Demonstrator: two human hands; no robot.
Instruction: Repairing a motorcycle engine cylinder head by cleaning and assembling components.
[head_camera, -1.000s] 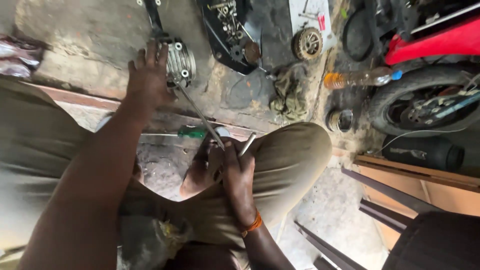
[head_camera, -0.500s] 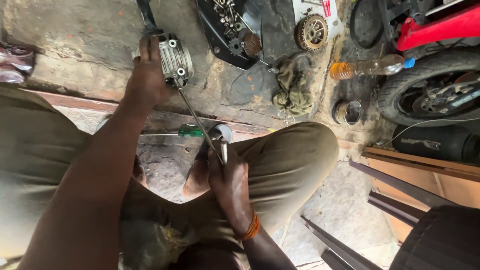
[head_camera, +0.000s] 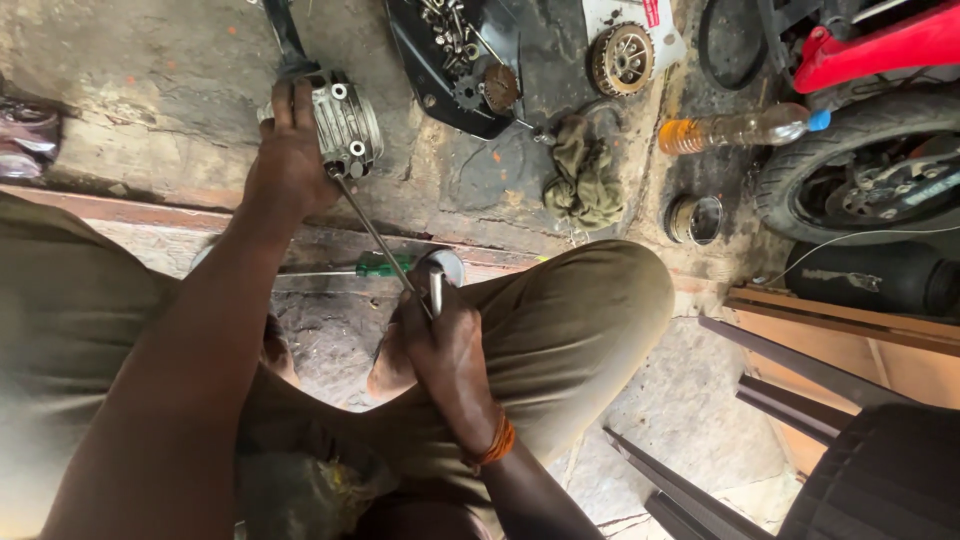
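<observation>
1. Down on the concrete floor (head_camera: 150, 90): finned metal engine cylinder (head_camera: 345, 120), upper left of view, just above a stone ledge.
2. Left hand (head_camera: 285, 165) lies over cylinder's left side, fingers wrapped on it, holding it steady.
3. Long thin metal rod (head_camera: 375, 235) runs diagonally from cylinder base down to right hand (head_camera: 445, 340), which is closed tight round its handle end, above the knee.
4. Green-handled screwdriver (head_camera: 375, 268) lies on ledge, just beside rod.
5. Further out: black tray w/ bolts (head_camera: 440, 70), sprocket (head_camera: 620, 58), olive rag (head_camera: 585, 180), plastic bottle (head_camera: 735, 130), motorbike tyre (head_camera: 850, 160) far right.
</observation>
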